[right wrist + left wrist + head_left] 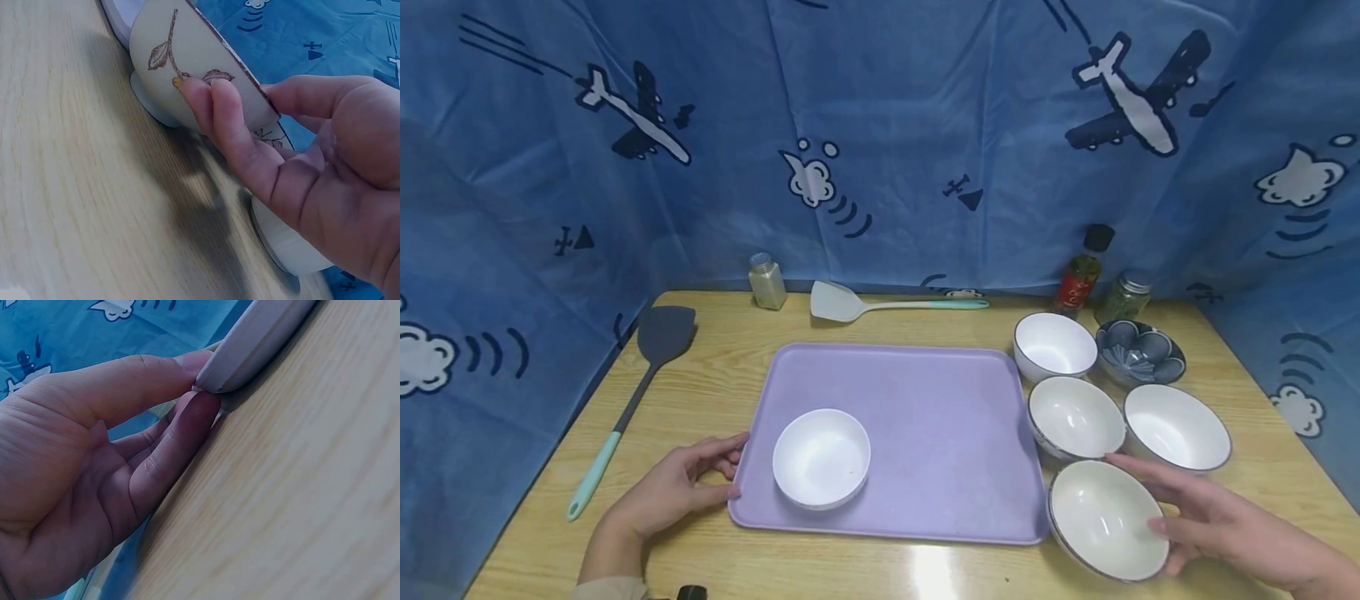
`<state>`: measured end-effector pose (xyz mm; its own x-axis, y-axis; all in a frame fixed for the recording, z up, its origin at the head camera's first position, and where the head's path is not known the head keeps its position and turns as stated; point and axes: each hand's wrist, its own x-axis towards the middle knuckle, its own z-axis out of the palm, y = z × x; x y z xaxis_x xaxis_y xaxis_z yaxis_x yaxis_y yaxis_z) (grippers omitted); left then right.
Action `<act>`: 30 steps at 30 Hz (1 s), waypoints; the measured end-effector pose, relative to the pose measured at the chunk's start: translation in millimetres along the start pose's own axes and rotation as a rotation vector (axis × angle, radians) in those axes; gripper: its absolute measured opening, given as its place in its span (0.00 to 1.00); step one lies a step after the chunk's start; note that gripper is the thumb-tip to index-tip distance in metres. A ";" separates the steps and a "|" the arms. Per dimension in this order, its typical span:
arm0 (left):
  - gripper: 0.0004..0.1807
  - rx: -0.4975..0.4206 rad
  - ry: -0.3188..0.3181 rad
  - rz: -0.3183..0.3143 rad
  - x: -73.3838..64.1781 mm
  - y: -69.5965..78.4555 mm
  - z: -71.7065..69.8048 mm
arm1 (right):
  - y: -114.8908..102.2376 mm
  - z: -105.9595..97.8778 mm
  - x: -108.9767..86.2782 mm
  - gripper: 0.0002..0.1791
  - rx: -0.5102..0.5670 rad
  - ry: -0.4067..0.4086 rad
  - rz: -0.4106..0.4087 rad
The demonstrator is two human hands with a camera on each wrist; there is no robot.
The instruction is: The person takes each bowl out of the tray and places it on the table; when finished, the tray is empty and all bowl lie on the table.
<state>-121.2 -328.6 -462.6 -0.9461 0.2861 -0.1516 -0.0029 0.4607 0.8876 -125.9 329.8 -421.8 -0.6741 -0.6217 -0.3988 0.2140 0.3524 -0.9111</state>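
Observation:
My left hand (662,492) pinches the left rim of a purple tray (947,442); in the left wrist view, the thumb (181,369) lies over the rim and fingers sit under it. On the tray's left half stands a white bowl (822,467). Past the tray's front right corner, my right hand (1225,525) grips a cream bowl (1101,517) by its right side, thumb at the rim. The right wrist view shows fingers (228,112) against its outer wall, which carries a brown leaf pattern.
Behind the held bowl are another cream bowl (1077,417), two white bowls (1055,343) and a dark flower-shaped bowl (1141,354). A sauce bottle (1078,279) and jar (1123,298) stand behind them. A grey spatula (655,342), pale spatula (838,303) and shaker (767,283) lie outside the tray.

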 end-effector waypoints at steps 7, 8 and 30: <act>0.40 -0.005 -0.002 0.001 1.3 -0.2 -1.3 | -1.0 1.2 1.6 0.35 0.005 0.005 -0.005; 0.40 -0.004 -0.002 -0.001 1.3 -0.1 -1.5 | -1.3 1.6 1.4 0.35 -0.002 0.008 -0.008; 0.41 0.004 -0.006 0.000 1.2 -1.2 -0.3 | -17.5 -18.7 -14.7 0.31 -0.121 0.148 0.059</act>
<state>-122.4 -329.0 -463.7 -0.9440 0.2913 -0.1548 -0.0020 0.4644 0.8856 -133.0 345.8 -398.1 -0.7610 -0.4913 -0.4236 0.1759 0.4722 -0.8638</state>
